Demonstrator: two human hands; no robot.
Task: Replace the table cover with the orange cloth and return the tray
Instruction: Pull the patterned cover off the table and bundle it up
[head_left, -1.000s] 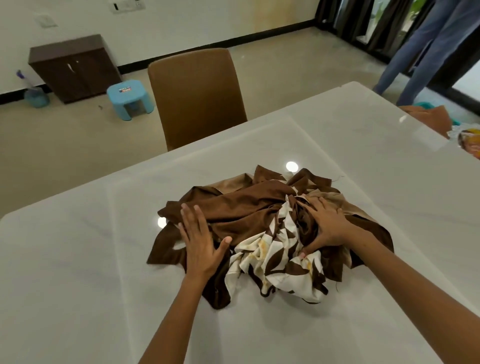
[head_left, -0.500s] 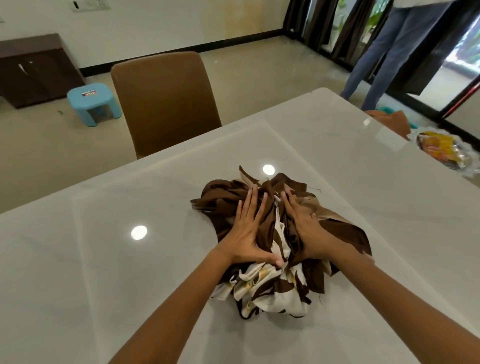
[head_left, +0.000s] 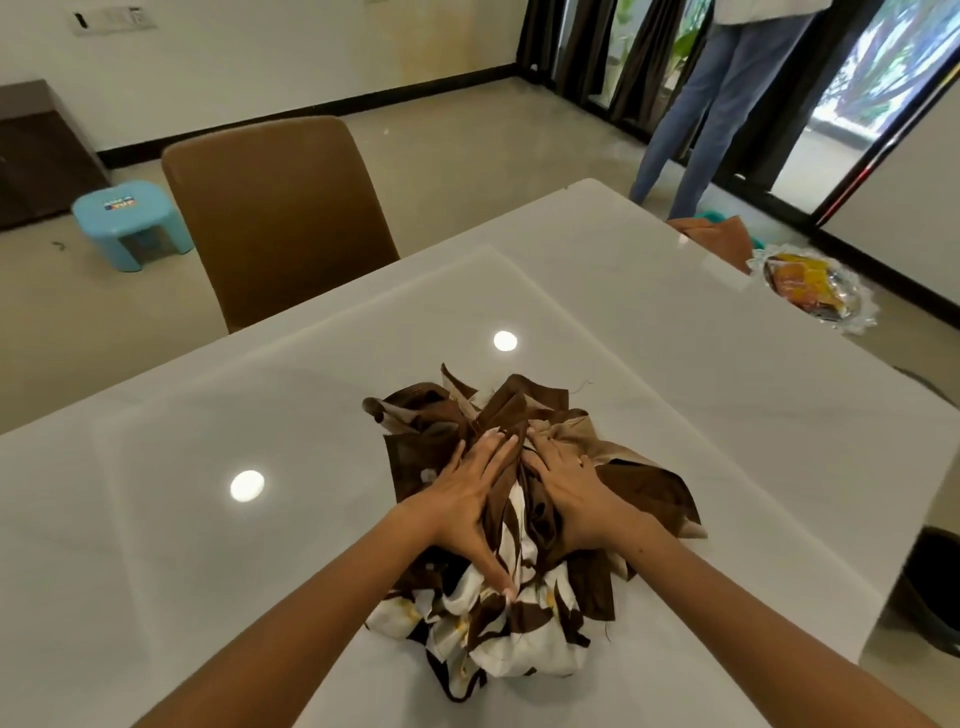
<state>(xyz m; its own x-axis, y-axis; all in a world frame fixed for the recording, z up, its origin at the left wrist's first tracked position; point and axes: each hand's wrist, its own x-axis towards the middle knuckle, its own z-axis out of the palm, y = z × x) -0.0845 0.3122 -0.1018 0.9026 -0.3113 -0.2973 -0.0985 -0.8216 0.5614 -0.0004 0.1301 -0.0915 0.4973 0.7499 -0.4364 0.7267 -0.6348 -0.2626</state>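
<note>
Both your left hand and right hand press flat-fingered on the bunched brown table cover; orange cloth lies far right, nearer your right.

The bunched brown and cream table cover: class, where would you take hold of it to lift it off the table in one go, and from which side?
Scoop the bunched table cover from both flanks, low at the table. It is a loose heap with corners sticking up, so the top alone would let it unfurl. The left hand and right hand already press in from either side.
</note>
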